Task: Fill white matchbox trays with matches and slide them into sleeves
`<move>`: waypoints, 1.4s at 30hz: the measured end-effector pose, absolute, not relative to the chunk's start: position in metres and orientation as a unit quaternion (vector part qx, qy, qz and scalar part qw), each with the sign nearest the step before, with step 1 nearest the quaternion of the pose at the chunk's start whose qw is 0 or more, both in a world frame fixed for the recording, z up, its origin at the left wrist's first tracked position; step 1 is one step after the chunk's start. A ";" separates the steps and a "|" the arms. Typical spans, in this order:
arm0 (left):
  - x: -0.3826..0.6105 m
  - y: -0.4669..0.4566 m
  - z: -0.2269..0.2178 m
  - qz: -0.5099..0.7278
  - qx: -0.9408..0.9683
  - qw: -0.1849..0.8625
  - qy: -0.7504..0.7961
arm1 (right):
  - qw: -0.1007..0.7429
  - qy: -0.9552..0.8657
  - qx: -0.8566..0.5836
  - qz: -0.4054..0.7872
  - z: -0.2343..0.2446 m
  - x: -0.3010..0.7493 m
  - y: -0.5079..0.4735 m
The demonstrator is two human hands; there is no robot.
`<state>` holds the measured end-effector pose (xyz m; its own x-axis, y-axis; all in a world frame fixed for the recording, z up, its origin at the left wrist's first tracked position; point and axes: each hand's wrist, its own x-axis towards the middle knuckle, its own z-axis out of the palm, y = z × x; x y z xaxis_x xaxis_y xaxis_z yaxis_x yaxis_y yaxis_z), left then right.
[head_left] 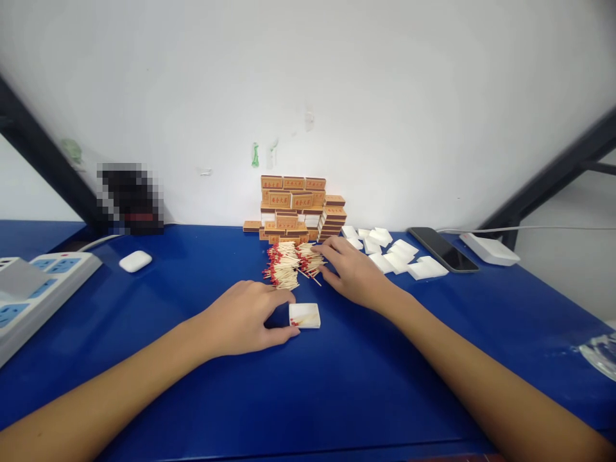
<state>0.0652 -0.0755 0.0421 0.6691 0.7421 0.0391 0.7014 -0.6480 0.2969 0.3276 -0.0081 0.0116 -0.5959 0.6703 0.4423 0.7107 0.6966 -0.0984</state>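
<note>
A small white matchbox tray (305, 315) with a few matches in it lies on the blue table (337, 385). My left hand (245, 316) grips its left end between thumb and fingers. Just beyond lies a pile of red-tipped matches (291, 264). My right hand (351, 269) rests at the pile's right edge, fingers curled onto the matches, pinching some. Behind the pile stands a stack of orange matchbox sleeves (296, 206) against the wall.
Several empty white trays (399, 256) lie right of the pile, then a dark phone (443, 249) and a white adapter (488, 249). A white earbud case (135, 260) and a power strip (33, 289) sit at the left. Clear plastic (601, 353) lies at the right edge.
</note>
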 end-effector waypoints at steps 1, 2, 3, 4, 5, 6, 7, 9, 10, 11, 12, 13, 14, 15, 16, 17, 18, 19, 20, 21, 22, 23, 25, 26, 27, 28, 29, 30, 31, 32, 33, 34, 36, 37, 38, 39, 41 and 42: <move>0.065 -0.076 0.042 0.078 0.904 0.129 0.400 | 0.229 -0.892 -0.386 -0.047 0.011 0.327 -0.008; 0.066 -0.076 0.043 0.077 0.904 0.128 0.400 | 0.230 -0.893 -0.385 -0.048 0.010 0.326 -0.008; 0.066 -0.076 0.043 0.076 0.904 0.127 0.400 | 0.229 -0.893 -0.384 -0.046 0.010 0.326 -0.007; 0.066 -0.076 0.043 0.075 0.905 0.126 0.400 | 0.228 -0.894 -0.383 -0.041 0.010 0.327 -0.007; 0.066 -0.076 0.043 0.074 0.905 0.126 0.400 | 0.225 -0.895 -0.384 -0.034 0.009 0.328 -0.006; 0.066 -0.076 0.043 0.073 0.906 0.126 0.398 | 0.221 -0.895 -0.386 -0.026 0.010 0.328 -0.005; 0.066 -0.076 0.042 0.074 0.906 0.126 0.396 | 0.217 -0.895 -0.389 -0.020 0.010 0.329 -0.005; 0.066 -0.076 0.042 0.075 0.907 0.126 0.395 | 0.208 -0.895 -0.394 -0.015 0.011 0.330 -0.005; 0.066 -0.076 0.041 0.076 0.907 0.125 0.394 | 0.205 -0.895 -0.395 -0.015 0.012 0.330 -0.005; 0.066 -0.076 0.041 0.075 0.907 0.124 0.394 | 0.202 -0.895 -0.397 -0.017 0.012 0.330 -0.006; 0.066 -0.076 0.041 0.074 0.907 0.123 0.395 | 0.199 -0.895 -0.400 -0.018 0.013 0.330 -0.007; 0.066 -0.076 0.042 0.073 0.907 0.122 0.396 | 0.196 -0.894 -0.402 -0.020 0.013 0.330 -0.007; 0.066 -0.076 0.042 0.072 0.907 0.121 0.396 | 0.194 -0.893 -0.405 -0.021 0.013 0.330 -0.008; 0.066 -0.076 0.042 0.071 0.907 0.122 0.397 | 0.191 -0.893 -0.407 -0.022 0.013 0.329 -0.008; 0.066 -0.076 0.042 0.071 0.907 0.122 0.397 | 0.188 -0.893 -0.408 -0.023 0.013 0.329 -0.009; 0.066 -0.076 0.042 0.071 0.907 0.123 0.396 | 0.185 -0.893 -0.410 -0.026 0.013 0.329 -0.009; 0.065 -0.076 0.042 0.071 0.907 0.123 0.396 | 0.182 -0.893 -0.411 -0.029 0.013 0.329 -0.009; 0.065 -0.076 0.041 0.073 0.907 0.122 0.395 | 0.179 -0.892 -0.413 -0.031 0.013 0.329 -0.009; 0.065 -0.076 0.041 0.075 0.908 0.121 0.394 | 0.179 -0.892 -0.415 -0.031 0.014 0.330 -0.009; 0.064 -0.076 0.040 0.078 0.908 0.119 0.394 | 0.179 -0.891 -0.417 -0.029 0.014 0.330 -0.009; 0.064 -0.076 0.040 0.081 0.908 0.116 0.394 | 0.180 -0.889 -0.420 -0.025 0.015 0.330 -0.009; 0.064 -0.075 0.039 0.083 0.908 0.113 0.395 | 0.181 -0.887 -0.424 -0.021 0.016 0.331 -0.010; 0.063 -0.075 0.038 0.084 0.909 0.108 0.395 | 0.185 -0.883 -0.432 -0.010 0.019 0.332 -0.010; 0.063 -0.075 0.038 0.084 0.909 0.107 0.394 | 0.188 -0.881 -0.434 -0.004 0.020 0.333 -0.011; 0.063 -0.075 0.038 0.084 0.909 0.106 0.394 | 0.192 -0.879 -0.435 0.003 0.021 0.333 -0.011; 0.063 -0.075 0.038 0.084 0.909 0.105 0.394 | 0.198 -0.878 -0.435 0.010 0.022 0.334 -0.012; 0.063 -0.074 0.038 0.084 0.910 0.104 0.393 | 0.204 -0.877 -0.435 0.019 0.023 0.335 -0.012; 0.063 -0.074 0.038 0.084 0.910 0.104 0.393 | 0.209 -0.875 -0.436 0.029 0.024 0.336 -0.013; 0.063 -0.073 0.038 0.085 0.910 0.103 0.393 | 0.213 -0.872 -0.439 0.039 0.026 0.337 -0.014; 0.063 -0.073 0.037 0.086 0.910 0.102 0.393 | 0.217 -0.869 -0.443 0.050 0.027 0.337 -0.015; 0.063 -0.072 0.037 0.088 0.909 0.100 0.395 | 0.221 -0.865 -0.446 0.062 0.029 0.337 -0.017; 0.063 -0.072 0.037 0.091 0.908 0.098 0.398 | 0.227 -0.861 -0.449 0.076 0.030 0.336 -0.019; 0.063 -0.071 0.035 0.099 0.904 0.092 0.405 | 0.242 -0.851 -0.452 0.113 0.034 0.334 -0.024; 0.062 -0.071 0.034 0.105 0.902 0.090 0.408 | 0.251 -0.845 -0.451 0.137 0.035 0.333 -0.027; 0.062 -0.071 0.034 0.111 0.901 0.089 0.410 | 0.259 -0.839 -0.450 0.164 0.036 0.332 -0.030; 0.062 -0.071 0.033 0.117 0.900 0.088 0.411 | 0.266 -0.831 -0.449 0.193 0.037 0.331 -0.033; 0.063 -0.071 0.032 0.124 0.898 0.092 0.412 | 0.275 -0.816 -0.442 0.250 0.038 0.328 -0.039; 0.063 -0.070 0.032 0.126 0.897 0.096 0.413 | 0.277 -0.810 -0.438 0.273 0.039 0.327 -0.042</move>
